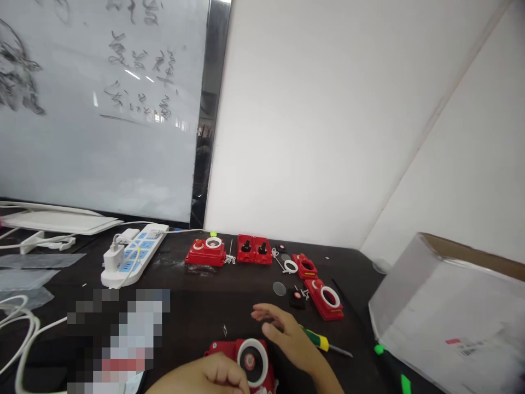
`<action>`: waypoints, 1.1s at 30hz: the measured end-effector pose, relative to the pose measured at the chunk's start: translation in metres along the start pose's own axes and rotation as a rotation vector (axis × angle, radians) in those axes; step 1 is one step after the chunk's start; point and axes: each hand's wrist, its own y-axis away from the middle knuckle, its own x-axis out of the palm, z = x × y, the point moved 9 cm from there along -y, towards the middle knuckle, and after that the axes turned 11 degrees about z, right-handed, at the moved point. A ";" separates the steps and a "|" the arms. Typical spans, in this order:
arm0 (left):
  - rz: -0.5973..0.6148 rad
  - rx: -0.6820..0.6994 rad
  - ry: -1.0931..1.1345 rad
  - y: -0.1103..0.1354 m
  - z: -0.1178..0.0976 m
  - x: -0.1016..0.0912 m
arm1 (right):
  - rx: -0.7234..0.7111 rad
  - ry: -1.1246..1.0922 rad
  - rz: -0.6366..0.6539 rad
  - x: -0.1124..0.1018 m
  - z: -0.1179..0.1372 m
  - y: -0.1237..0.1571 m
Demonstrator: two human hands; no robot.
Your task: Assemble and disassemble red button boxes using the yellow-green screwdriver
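A red alarm box with a white ring (pixel 266 355) round a dark centre lies at the bottom of the view, close to me. My left hand (pixel 211 375) rests at its left front with curled fingers; what they hold, if anything, is hidden. Just beyond the box's right side, my right hand (pixel 289 336) is raised with its fingers apart and nothing in them. Behind that wrist lies a green and yellow screwdriver (pixel 318 338), its shaft pointing right. Small white pieces (pixel 225 330) lie behind the box.
Farther back are a closed red box (pixel 205 253), a pair of open red housings (pixel 254 249) and red covers (pixel 324 300). A clear disc (pixel 279 288) lies nearby. A power strip (pixel 137 254) is at left, a blurred-out phone-like patch before it. A white carton (pixel 447 312) stands right.
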 end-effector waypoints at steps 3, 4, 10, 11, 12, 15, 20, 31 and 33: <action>0.058 0.015 0.044 0.004 -0.014 0.006 | -0.030 -0.073 0.191 0.007 0.004 0.012; 0.070 0.045 0.064 0.005 -0.019 0.006 | -0.016 -0.056 0.235 0.009 0.005 0.017; 0.045 0.196 0.134 0.003 -0.033 0.000 | 0.184 0.203 0.250 0.028 -0.007 0.027; 0.028 0.209 0.128 0.003 -0.033 -0.002 | 0.194 0.241 0.244 0.032 -0.008 0.026; 0.019 0.212 0.122 0.002 -0.032 -0.003 | 0.195 0.273 0.245 0.037 -0.008 0.024; 0.019 0.191 0.120 0.001 -0.030 -0.002 | 0.171 0.302 0.246 0.045 -0.007 0.016; -0.023 0.166 0.112 -0.001 -0.030 0.002 | 0.152 0.230 0.152 0.035 -0.011 0.008; -0.291 0.205 -0.417 -0.018 -0.032 0.000 | -0.151 -0.270 -0.042 -0.013 0.023 0.030; -0.323 0.259 -0.571 -0.014 -0.038 0.002 | -0.150 -0.249 -0.051 -0.009 0.026 0.029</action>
